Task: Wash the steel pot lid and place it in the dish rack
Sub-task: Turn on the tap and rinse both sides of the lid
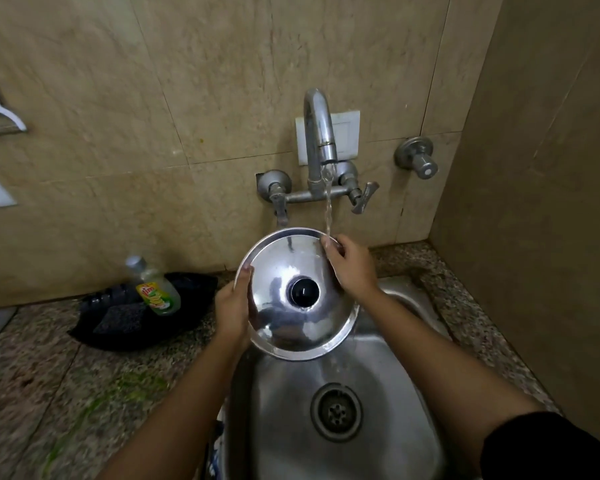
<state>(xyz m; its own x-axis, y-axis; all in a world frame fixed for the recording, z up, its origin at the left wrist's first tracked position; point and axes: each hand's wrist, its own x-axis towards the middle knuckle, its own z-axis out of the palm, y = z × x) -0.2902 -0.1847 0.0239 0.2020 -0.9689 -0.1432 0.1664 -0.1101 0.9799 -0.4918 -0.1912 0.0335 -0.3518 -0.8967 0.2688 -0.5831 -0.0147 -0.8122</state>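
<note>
The round steel pot lid with a black knob is held tilted over the sink, its top side facing me. My left hand grips its left rim. My right hand holds the upper right rim, where water from the tap runs onto the lid and my fingers. No dish rack is in view.
A dish soap bottle and a dark scrub pad lie in a black tray on the granite counter left of the sink. The drain sits below the lid. A tiled wall closes in on the right.
</note>
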